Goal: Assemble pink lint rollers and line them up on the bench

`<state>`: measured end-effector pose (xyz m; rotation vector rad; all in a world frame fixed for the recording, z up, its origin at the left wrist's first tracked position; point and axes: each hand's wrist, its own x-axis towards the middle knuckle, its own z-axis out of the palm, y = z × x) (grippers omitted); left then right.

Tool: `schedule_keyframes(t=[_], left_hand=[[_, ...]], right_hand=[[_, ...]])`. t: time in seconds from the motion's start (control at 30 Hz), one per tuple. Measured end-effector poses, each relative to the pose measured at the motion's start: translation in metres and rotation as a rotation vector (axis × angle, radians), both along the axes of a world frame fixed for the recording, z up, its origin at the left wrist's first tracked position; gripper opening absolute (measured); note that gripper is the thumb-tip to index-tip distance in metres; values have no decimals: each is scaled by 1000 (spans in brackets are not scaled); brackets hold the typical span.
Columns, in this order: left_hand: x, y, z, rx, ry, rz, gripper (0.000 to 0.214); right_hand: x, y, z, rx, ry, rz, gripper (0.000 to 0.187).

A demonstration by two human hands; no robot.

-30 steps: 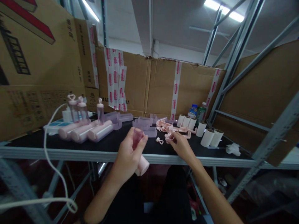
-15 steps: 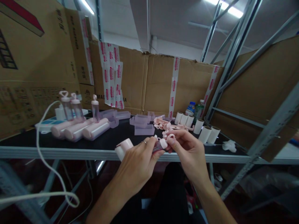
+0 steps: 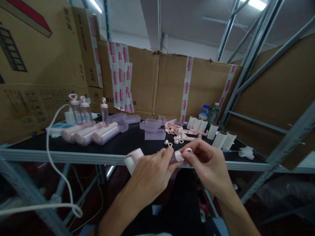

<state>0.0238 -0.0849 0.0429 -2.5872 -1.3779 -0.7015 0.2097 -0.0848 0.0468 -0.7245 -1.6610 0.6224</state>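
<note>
Left hand closed round clear tube; right hand pinching looped pink cap.

3 vials left, hands foremost, 6 cylinders right, cardboard behind.

At the black tabletop's front edge, the left hand hides part of the pink cylinder and clear tube; the right hand partly covers the looped cap. Left of the tabletop, the picture's edge cuts off the printed carton and cable. Beneath it, shapes blur into darkness.
</note>
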Motion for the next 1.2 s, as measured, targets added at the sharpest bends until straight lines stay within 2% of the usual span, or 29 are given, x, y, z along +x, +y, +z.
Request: schedule_keyframes(t=[0.13,0.2,0.27,0.37,0.43,0.5,0.6,0.73,0.9,1.07,1.2], left_hand=[[5,-2,-3,-21,-10,-7,19],[4,2,-2,-63,-108,-28,16],[-3,17,4,-87,-280,-60,16],[-20,63,24,-80,-643,-170,15],[-28,106,42,-126,-950,-315,14],[-32,148,56,-188,-1185,-383,18],[-27,196,63,-216,-1212,-357,20],[-16,227,50,-270,-1168,-340,18],[-12,246,34,-299,-1128,-334,20],[-11,258,29,-303,-1101,-324,22],[-12,259,23,-299,-1076,-305,25]], right_hand=[[1,1,-1,4,-17,0,9],[0,6,0,-14,31,9,10],[2,13,2,-15,123,2,16],[13,25,4,46,310,-147,31],[23,31,2,79,412,-267,30],[31,33,-2,78,477,-306,28],[33,34,-7,50,501,-271,26],[31,35,-8,32,491,-240,26],[35,39,-5,45,517,-238,25],[36,39,-3,49,507,-231,22],[35,39,-3,43,509,-215,22]])
